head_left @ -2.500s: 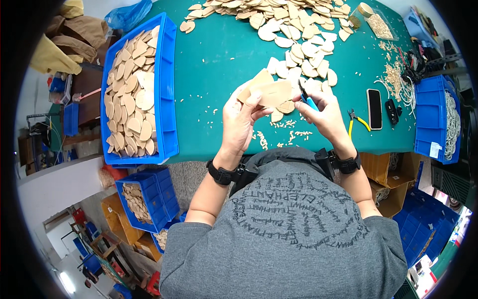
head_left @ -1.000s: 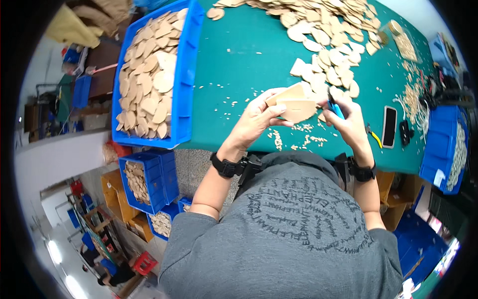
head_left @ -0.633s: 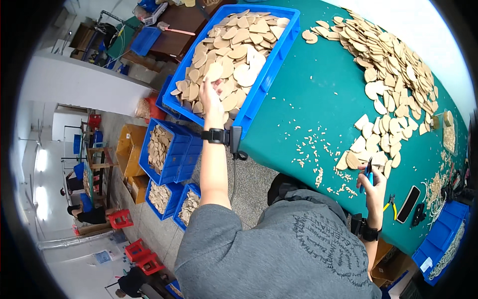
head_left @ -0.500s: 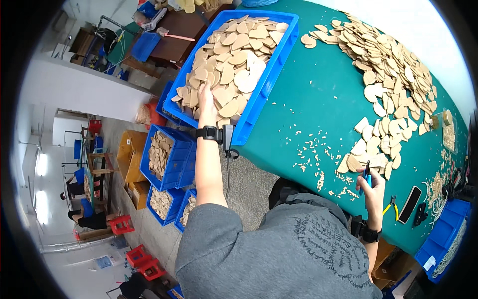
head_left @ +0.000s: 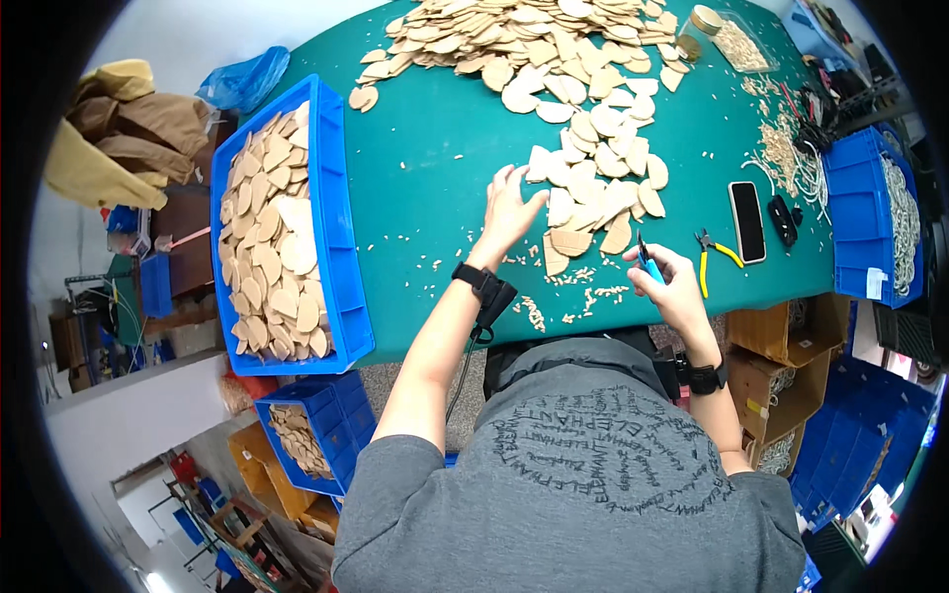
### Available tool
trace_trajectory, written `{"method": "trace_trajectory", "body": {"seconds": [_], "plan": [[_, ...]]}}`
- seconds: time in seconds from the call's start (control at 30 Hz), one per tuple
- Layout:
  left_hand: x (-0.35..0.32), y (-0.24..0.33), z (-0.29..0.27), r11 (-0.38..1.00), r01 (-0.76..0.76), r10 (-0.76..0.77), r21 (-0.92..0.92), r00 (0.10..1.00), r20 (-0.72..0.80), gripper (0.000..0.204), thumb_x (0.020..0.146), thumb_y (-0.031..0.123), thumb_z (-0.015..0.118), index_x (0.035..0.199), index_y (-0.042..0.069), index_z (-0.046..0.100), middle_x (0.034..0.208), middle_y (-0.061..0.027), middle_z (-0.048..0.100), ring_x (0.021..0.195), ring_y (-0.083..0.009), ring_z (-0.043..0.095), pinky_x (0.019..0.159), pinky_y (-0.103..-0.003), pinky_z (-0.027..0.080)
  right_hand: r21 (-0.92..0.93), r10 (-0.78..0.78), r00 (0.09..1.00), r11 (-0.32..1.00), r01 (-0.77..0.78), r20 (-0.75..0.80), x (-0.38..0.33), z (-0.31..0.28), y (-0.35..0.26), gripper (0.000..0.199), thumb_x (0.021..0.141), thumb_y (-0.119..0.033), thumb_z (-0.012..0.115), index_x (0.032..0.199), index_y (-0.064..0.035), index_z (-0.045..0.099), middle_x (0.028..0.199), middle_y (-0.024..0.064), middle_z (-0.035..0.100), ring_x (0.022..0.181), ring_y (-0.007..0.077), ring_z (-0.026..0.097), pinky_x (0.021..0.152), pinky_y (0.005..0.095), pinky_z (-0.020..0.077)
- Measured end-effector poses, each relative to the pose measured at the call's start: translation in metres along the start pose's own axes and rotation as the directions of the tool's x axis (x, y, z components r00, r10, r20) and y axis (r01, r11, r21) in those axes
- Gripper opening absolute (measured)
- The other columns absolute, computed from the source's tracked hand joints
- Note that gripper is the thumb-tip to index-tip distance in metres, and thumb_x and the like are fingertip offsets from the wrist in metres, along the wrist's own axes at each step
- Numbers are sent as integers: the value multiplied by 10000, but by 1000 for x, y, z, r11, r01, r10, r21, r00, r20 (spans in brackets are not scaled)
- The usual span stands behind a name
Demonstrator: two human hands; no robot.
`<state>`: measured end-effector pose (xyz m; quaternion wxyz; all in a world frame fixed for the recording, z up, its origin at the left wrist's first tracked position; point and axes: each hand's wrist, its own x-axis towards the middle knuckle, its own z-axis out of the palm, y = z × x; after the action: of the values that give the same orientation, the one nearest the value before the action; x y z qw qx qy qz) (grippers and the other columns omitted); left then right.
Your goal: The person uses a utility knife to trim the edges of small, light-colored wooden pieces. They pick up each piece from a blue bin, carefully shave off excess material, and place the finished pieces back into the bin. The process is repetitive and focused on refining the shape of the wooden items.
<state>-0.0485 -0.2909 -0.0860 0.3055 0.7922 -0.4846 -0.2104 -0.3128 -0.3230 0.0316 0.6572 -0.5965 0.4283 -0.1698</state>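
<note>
Over the green table (head_left: 425,168), my left hand (head_left: 508,210) is open with fingers spread and nothing in it. Its fingertips are close to the left side of a loose group of flat, tan half-round pieces (head_left: 583,188). My right hand (head_left: 672,285) is closed round a small pair of cutters (head_left: 648,265) with blue handles, the dark jaws pointing up toward the nearest pieces. Small pale scraps (head_left: 593,296) are scattered on the tabletop between my hands and the near edge.
A blue crate (head_left: 336,227) full of similar pieces stands at the left. A big heap of pieces (head_left: 524,40) lies at the back. On the right are yellow-handled pliers (head_left: 720,259), a phone (head_left: 747,222), a clear tub of scraps (head_left: 736,44) and a blue bin (head_left: 860,217).
My left hand has left the pieces in the blue crate and moved right, beside the loose pieces on the table. The view has turned toward the table. My right hand still holds the cutters.
</note>
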Motion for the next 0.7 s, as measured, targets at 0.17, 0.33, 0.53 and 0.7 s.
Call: {"method": "trace_trajectory", "body": {"seconds": [0.17,0.33,0.53,0.7], "plan": [[40,25,61,974,68,-45,216,993,-111,687,724,412,695,1225,26,429,1223,-209,438,1123,-352,428,949,-455,372,38,49,995,998,-45,-91,-16,-29,18,183,806,-81,645,976,-17,616,731,-41,538,632,24,481,563,178,407],[41,27,46,966,142,-168,214,980,107,528,678,365,742,1024,39,511,1105,-167,518,1019,-309,498,861,-406,420,85,90,990,993,-81,-108,-16,-49,35,190,807,-82,651,983,-19,613,739,-42,537,640,28,492,568,179,417],[-1,17,50,954,268,-235,-135,947,218,402,695,284,733,953,40,545,807,-91,589,768,-215,579,739,-331,474,24,28,998,999,-27,-58,6,-55,32,188,793,-83,648,965,-14,617,729,-35,555,651,27,500,579,182,410],[-15,55,53,978,67,-46,199,993,-108,522,687,302,759,1082,64,513,1168,-153,439,1078,-326,424,871,-416,404,-42,-22,999,999,20,-32,21,-56,29,198,788,-106,656,950,0,618,765,3,601,695,50,535,632,208,440]]}}
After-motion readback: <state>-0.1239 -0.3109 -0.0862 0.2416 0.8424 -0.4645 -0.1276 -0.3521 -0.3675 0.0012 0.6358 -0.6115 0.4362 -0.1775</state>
